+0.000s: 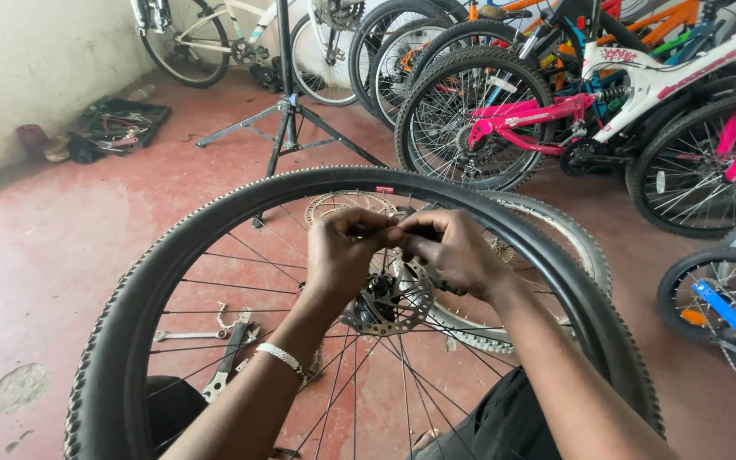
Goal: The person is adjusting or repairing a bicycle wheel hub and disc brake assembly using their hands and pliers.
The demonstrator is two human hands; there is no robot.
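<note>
Bicycle wheel (129, 324) stands upright before the person, left hand (342, 251) and right hand (449, 251) pinched together above its disc rotor (389, 307); whatever they pinch is hidden

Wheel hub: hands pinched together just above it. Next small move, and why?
Probably lower the pinched piece toward the hub. Both hands, left hand and right hand, meet fingertip to fingertip above the disc rotor, with the wheel upright before them. What they pinch is too small to tell.
</note>
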